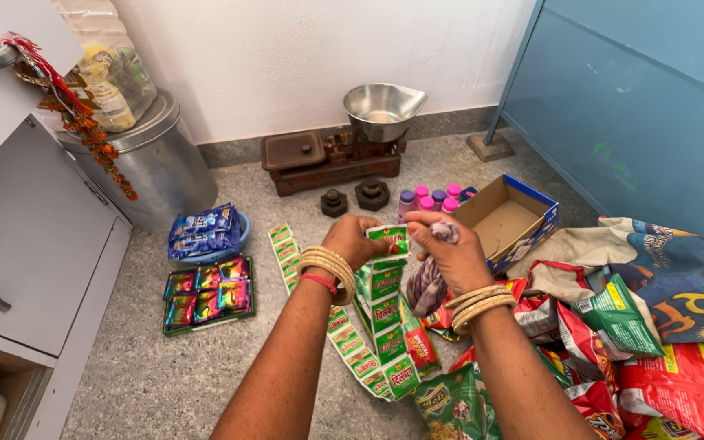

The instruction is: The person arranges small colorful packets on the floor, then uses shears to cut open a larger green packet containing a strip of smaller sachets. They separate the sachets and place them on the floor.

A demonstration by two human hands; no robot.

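Note:
My left hand and my right hand meet over the floor and both grip the top of a hanging strip of green sachets. The strip's top sachet sits between the two thumbs. Its lower part drops to the floor between my forearms. A second strip of green sachets lies flat on the floor under my left arm. My right hand also pinches a small patterned cloth that hangs under it. Both wrists wear bangles.
A balance scale with a steel pan and two iron weights stand by the wall. Pink-capped bottles sit beside an open cardboard box. Snack packets pile at right. A colourful sachet tray, blue packets, a steel drum and a grey cabinet are left.

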